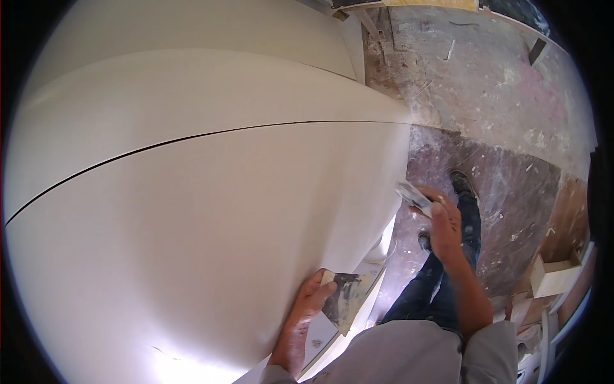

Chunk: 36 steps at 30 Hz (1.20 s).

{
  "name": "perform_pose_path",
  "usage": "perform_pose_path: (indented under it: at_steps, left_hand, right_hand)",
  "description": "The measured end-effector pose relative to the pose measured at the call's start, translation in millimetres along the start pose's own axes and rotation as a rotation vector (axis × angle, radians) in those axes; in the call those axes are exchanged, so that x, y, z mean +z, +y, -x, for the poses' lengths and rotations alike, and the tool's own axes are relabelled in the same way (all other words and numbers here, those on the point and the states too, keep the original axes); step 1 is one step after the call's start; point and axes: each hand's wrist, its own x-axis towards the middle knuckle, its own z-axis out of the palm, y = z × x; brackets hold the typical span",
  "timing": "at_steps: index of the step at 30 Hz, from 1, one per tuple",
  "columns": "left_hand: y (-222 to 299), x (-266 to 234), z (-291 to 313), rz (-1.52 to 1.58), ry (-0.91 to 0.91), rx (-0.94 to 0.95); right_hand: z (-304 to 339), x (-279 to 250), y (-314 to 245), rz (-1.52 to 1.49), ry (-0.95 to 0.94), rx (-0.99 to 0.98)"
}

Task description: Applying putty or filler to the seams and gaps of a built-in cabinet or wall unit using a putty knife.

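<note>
A large, smooth cream-coloured surface (256, 205) fills the left and middle of the head view, with a dark narrow gap (211, 134) running across it. Close to its lower right part, my left hand (312, 297) grips a wide putty knife (348, 299) by one edge; its flat blade is smeared with dark and pale filler. Off the surface's right edge, over the floor, my right hand (446, 223) is closed around a second putty knife (414, 197). That blade points up and left towards the surface, and its handle is mostly hidden in my fingers.
Below stretches a stained, paint-spattered floor (511, 96) with scattered scraps. An open pale box (555, 275) stands at the right. My legs in jeans (419, 288) and my shoe (462, 184) are beneath my right arm. Wooden pieces (368, 25) lie at the top.
</note>
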Motion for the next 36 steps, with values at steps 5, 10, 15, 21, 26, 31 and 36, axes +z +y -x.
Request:
perform_pose_path:
  at_steps: [5,10,15,21,26,31,36]
  left_hand:
    - [-47,-29,-25,-0.015,-0.2,-0.167]
    - [-66,-38,-23,-0.112,-0.155,-0.23]
    - [-100,-61,-22,-0.145,-0.156,-0.293]
    - [-88,-50,-28,-0.209,-0.208,-0.252]
    - [-123,-77,-31,-0.245,-0.27,-0.314]
    - [-121,-70,-33,-0.185,-0.256,-0.344]
    - [-119,-65,-27,-0.322,-0.211,-0.26]
  right_hand:
    - [-20,103,1,0.057,-0.025,-0.176]
    - [-27,134,-5,0.048,-0.127,-0.263]
    - [-28,147,-3,0.19,-0.109,-0.348]
    - [-32,158,5,0.435,-0.122,-0.529]
    - [-39,164,8,0.444,-0.16,-0.589]
    - [-32,159,15,0.488,-0.21,-0.604]
    - [-26,161,18,0.547,-0.201,-0.591]
